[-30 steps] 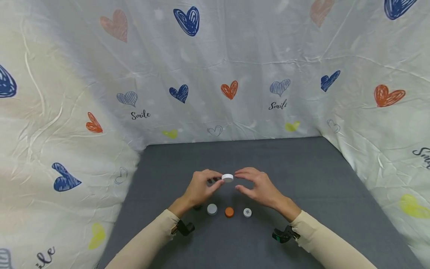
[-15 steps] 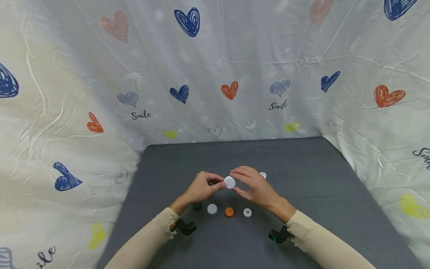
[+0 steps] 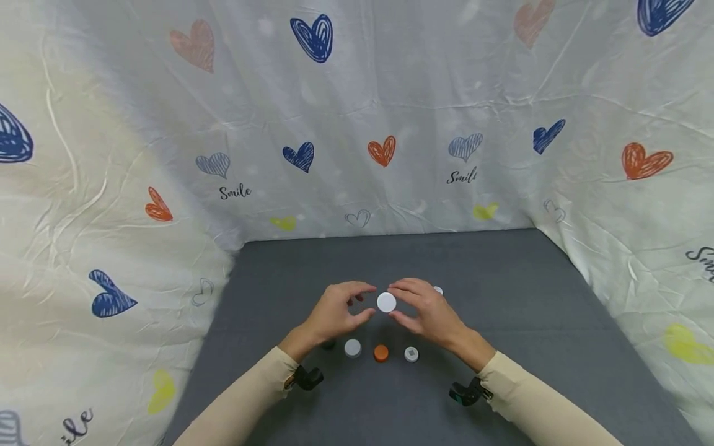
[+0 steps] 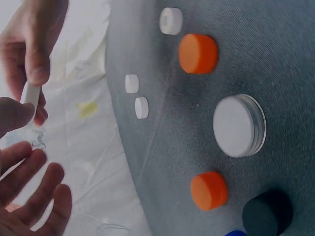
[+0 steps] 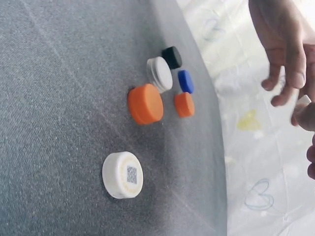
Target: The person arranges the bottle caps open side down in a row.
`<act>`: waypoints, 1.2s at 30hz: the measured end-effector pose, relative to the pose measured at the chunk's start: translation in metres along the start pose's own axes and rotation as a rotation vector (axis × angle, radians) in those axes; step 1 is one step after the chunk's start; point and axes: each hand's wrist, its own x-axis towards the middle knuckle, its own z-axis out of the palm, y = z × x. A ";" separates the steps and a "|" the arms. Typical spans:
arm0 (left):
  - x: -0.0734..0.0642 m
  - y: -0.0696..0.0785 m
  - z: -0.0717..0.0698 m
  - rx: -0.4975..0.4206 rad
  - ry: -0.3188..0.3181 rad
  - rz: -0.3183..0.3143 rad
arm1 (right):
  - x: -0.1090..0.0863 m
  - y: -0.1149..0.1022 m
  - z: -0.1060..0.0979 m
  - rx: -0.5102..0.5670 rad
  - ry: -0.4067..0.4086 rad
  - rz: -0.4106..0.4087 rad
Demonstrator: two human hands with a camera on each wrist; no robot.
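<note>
A round white bottle cap point(image 3: 387, 302) is held up above the table, its flat face toward the head camera. My right hand point(image 3: 426, 310) pinches its right edge between thumb and fingers. Just left of it, my left hand point(image 3: 337, 310) has its thumb and fingers spread, with a small gap to the cap in the head view. In the left wrist view the left thumb overlaps the cap point(image 4: 32, 93), seen edge-on. Only a sliver of the cap shows in the right wrist view, beside the right thumb.
Below the hands lie a wide white cap point(image 3: 352, 348), an orange cap point(image 3: 381, 353) and a white cap with a printed square point(image 3: 411, 354). Another orange cap point(image 4: 209, 191), a black cap point(image 4: 268, 214), a blue cap point(image 5: 185, 81) and two small white caps point(image 4: 132, 83) are around.
The white cap turned from edge-on to face the camera and shifted slightly right. The left hand let it go and spread its fingers; the right hand took hold of it.
</note>
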 end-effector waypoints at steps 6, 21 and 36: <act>0.002 0.003 0.004 0.184 0.048 0.152 | 0.001 -0.004 0.002 0.018 -0.018 0.039; 0.012 -0.004 0.008 0.417 -0.175 0.095 | 0.006 -0.001 0.020 -0.091 -0.173 0.140; 0.010 -0.028 0.037 0.537 -0.388 0.010 | 0.000 0.008 0.061 -0.176 -0.351 0.119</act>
